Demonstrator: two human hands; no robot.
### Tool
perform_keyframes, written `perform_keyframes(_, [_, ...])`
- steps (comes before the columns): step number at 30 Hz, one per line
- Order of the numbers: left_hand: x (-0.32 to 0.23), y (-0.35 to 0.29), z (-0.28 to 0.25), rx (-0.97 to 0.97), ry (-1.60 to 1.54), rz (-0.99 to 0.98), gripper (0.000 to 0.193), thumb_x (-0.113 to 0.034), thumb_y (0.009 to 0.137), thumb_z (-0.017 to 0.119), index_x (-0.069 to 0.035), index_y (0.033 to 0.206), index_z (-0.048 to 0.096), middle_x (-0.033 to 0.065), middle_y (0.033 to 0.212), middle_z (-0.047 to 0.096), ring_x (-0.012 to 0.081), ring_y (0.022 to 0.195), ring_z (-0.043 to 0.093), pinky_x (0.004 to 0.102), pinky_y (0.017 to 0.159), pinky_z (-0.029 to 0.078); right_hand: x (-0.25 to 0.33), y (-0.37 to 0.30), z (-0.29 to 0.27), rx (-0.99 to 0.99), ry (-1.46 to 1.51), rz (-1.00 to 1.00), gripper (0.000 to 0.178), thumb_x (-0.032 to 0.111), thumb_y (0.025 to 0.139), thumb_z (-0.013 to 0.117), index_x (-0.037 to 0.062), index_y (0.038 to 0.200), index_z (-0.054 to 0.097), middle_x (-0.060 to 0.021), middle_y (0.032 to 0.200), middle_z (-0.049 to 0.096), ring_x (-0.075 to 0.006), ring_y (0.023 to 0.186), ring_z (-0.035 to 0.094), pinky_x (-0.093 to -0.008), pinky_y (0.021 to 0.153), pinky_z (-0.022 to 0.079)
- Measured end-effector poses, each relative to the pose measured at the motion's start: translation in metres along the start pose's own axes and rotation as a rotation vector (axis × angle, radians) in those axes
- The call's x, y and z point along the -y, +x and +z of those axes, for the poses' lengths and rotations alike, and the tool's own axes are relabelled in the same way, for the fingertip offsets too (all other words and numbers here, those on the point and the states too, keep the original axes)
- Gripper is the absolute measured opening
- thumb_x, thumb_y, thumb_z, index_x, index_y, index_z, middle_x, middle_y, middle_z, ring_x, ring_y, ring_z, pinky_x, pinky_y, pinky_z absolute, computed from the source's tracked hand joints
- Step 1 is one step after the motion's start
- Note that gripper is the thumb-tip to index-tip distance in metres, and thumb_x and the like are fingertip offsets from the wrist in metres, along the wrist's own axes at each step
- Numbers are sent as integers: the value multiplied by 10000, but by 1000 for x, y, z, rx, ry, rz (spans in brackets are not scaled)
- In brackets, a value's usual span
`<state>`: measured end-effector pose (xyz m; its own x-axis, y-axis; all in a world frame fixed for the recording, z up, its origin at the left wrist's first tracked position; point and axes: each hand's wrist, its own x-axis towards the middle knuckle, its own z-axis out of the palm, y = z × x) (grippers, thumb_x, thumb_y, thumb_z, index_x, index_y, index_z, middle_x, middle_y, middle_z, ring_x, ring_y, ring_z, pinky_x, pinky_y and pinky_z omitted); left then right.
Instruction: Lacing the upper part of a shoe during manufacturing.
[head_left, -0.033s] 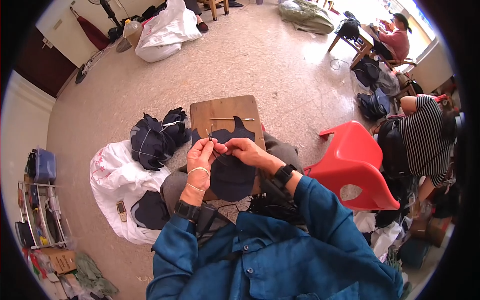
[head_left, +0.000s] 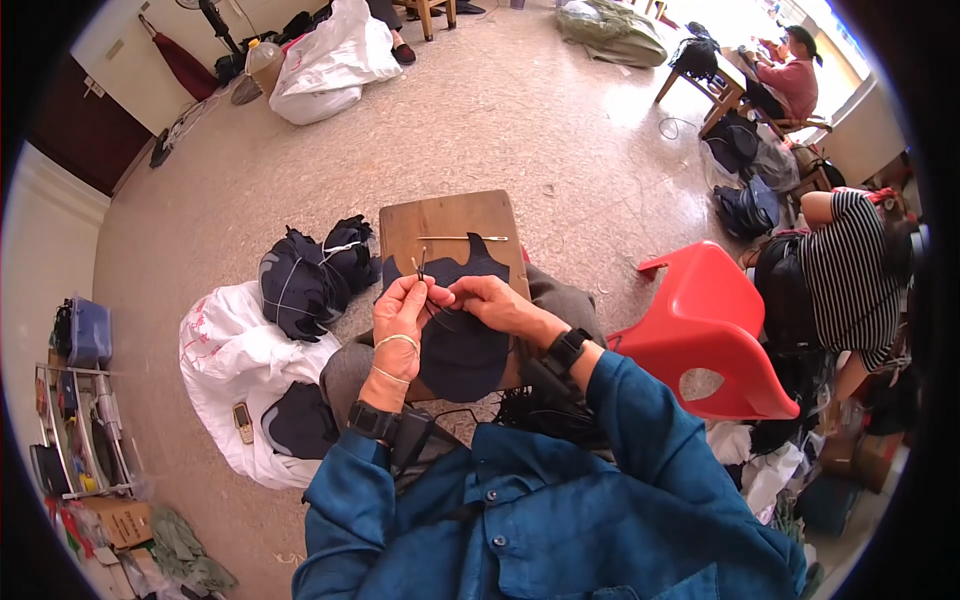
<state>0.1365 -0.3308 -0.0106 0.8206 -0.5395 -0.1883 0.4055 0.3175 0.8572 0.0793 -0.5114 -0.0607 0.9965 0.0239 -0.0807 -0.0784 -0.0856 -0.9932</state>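
Over a small wooden stool (head_left: 405, 217), my left hand (head_left: 398, 318) is closed, pinching thin black cords (head_left: 422, 268) whose pale tips stick up above the fingers. My right hand (head_left: 500, 305) meets it fingertip to fingertip. Its thumb and forefinger are pressed together on the cords, which trail loosely below. Beneath both hands a dark navy cut fabric piece (head_left: 462, 360) lies flat on the stool, with a narrow strap-like end pointing away from me. Beyond the hands, a long thin needle-like tool (head_left: 460, 238) lies across the wood.
To my left are tied bundles of dark fabric (head_left: 295, 285) and a white sack (head_left: 225, 350) bearing a phone (head_left: 243, 423). A red plastic chair (head_left: 705, 310) stands close on my right, beside a person in a striped shirt (head_left: 850, 275). Another person (head_left: 790, 85) sits at a far table.
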Motion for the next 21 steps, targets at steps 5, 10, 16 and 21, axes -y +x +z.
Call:
perform_keyframes(5, [-5,-5,-3,5,-17,-25,147,-145,1032,565,-16,1079,618,76,878,681,172,829,679,344,879,566,-1,-2,-2,41,10,-8,328,-81,856,453,-30,1105,660,-110,977,703,-176,937,646,-299,854,523])
perform_keyframes(10, [-9,-16,-26,-28,-204,-43,125,-142,1026,572,-32,1071,609,38,784,618,156,749,642,411,942,552,9,-8,0,42,-141,-21,309,-25,839,545,-25,1129,653,-140,1013,710,-228,1027,673,-332,926,530])
perform_keyframes(16, [-5,-23,-28,-1,-340,-92,123,-142,1030,561,-32,1066,602,30,752,587,163,730,619,422,982,530,0,-21,16,0,-469,-302,541,248,760,800,25,1213,606,-173,1191,610,-351,1134,593,-422,970,494])
perform_keyframes(21, [-3,-32,-16,41,-384,-133,133,-147,1030,559,-29,1066,611,15,740,556,146,700,582,397,934,534,6,-27,31,-40,-621,-318,594,319,754,814,29,1225,599,-156,1235,578,-359,1160,558,-447,981,449])
